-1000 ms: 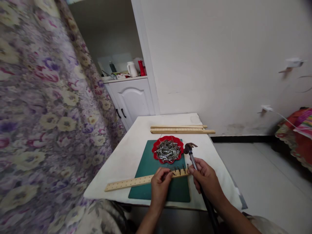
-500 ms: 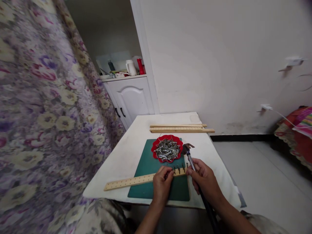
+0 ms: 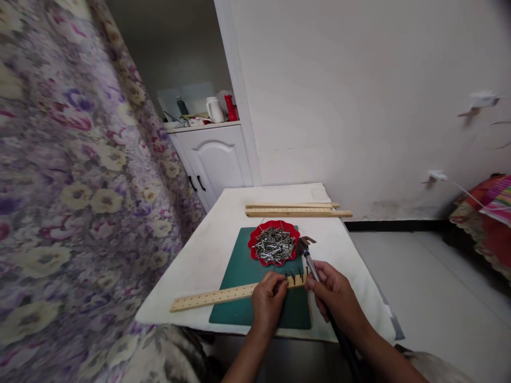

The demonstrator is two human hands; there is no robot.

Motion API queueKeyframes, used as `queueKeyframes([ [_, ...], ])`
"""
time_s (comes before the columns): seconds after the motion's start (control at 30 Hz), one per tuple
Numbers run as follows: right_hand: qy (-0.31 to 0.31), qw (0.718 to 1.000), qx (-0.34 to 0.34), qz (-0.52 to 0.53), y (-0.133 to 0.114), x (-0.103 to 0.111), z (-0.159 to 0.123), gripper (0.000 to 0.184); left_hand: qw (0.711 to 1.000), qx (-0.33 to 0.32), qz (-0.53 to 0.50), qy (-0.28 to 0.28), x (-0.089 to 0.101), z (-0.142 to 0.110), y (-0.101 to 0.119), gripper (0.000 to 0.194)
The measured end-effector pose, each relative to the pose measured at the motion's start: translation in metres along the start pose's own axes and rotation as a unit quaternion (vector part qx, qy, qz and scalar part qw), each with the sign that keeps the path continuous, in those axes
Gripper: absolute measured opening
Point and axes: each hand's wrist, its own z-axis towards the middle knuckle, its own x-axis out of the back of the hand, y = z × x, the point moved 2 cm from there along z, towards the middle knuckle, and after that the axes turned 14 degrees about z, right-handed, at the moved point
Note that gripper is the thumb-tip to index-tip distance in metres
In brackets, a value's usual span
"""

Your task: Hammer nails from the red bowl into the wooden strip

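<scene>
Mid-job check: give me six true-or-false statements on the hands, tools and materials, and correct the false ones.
1. The right hand grips a hammer. True.
2. The left hand is at the near wooden strip. True.
3. That strip lies entirely on the green mat. False: its left end reaches past the mat over the white cloth.
4. Several dark nails stand up from the strip between the hands. True.
5. The red dish is empty. False: it is heaped with silvery nails.
6. More wooden strips lie beyond the dish. True.
</scene>
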Motion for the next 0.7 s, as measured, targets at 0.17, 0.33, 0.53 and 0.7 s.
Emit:
queueKeyframes([
  [0.17,-0.081,0.995,-0.057,-0.021,-0.003,-0.001,-0.011,0.027,1.000,0.012,0.027,0.002,-0.005,0.000,-0.002,0.013],
  [0.33,-0.107,0.987,-0.110,-0.053,0.003,-0.006,-0.021,0.025,0.999,0.025,0.046,0.004,-0.007,0.000,-0.002,0.011],
  [0.53,-0.099,0.985,-0.126,-0.066,0.003,-0.008,-0.023,0.027,0.999,0.031,0.044,0.000,-0.009,0.000,-0.003,0.011],
  [0.7,-0.104,0.983,-0.129,-0.076,0.001,-0.011,-0.025,0.030,0.999,0.036,0.040,-0.002,-0.009,-0.001,-0.004,0.011],
])
